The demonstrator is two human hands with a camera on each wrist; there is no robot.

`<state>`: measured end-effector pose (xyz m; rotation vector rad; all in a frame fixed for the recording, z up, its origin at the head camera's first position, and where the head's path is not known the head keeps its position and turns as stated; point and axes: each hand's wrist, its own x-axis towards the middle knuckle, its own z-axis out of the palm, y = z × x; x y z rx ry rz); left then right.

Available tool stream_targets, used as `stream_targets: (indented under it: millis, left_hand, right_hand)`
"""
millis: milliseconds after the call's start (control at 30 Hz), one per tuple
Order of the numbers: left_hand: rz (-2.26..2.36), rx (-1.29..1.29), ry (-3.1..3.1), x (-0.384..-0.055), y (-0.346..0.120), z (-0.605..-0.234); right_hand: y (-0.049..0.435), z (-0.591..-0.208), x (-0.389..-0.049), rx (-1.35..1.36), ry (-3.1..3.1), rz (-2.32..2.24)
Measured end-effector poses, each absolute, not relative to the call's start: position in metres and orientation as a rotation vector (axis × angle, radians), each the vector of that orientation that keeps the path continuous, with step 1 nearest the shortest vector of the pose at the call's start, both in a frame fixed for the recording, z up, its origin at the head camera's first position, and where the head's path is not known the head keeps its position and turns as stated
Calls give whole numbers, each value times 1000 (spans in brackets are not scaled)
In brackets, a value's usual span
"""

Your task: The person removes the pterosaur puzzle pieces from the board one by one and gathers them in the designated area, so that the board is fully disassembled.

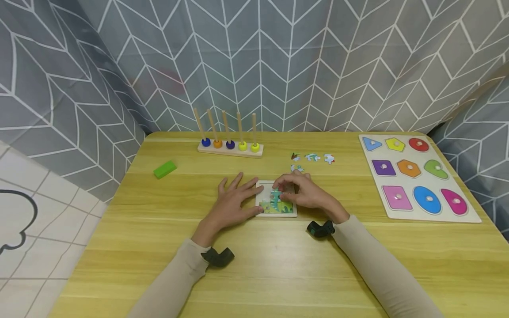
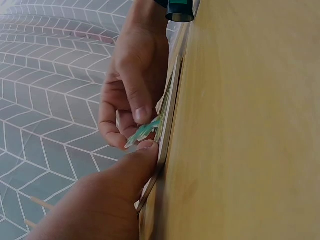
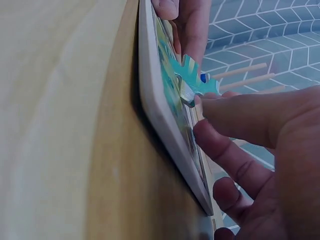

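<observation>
Between my two hands, in the head view, lies a shallow, pale-rimmed square puzzle tray (image 1: 282, 215), flat on the yellowish wooden table (image 1: 254, 274). My left hand (image 1: 234, 201) has its fingers spread, with fingertips and thumb reaching over the tray's left side, I judge to keep it from sliding. My right hand (image 1: 304, 191) arches over the tray's upper right, fingers drawn together. Just beyond those knuckles lie four small, pale-and-coloured loose jigsaw pieces (image 1: 329, 158), probably left there for easy reach. Well to the left of my left fingertips sits a bright green rectangular block (image 1: 165, 169), out of the way.

From the left wrist, my right thumb and fingers pinch a teal, spiky-edged jigsaw piece (image 2: 142, 132) just beside my left thumb, which rests on the tray's rim.

From the right wrist, the pinched piece slants over the tray; gripping its edge likely leaves it easy to turn. My other right fingers curl loosely alongside. Whether the piece touches the tray, I cannot tell.
</observation>
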<state>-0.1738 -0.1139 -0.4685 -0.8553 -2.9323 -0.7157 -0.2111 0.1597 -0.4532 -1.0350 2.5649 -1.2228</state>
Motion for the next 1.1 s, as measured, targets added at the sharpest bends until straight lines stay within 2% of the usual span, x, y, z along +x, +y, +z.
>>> stream_targets:
  millis: [600, 1100]
  left_hand:
    - [-715, -859, -2928, -172, -113, -467]
    - [-710, -867, -2914, -173, -114, -469]
  right_hand:
    - [164, -451, -212, -904, 2347, -1522]
    - [212, -447, -229, -644, 2485, -1567]
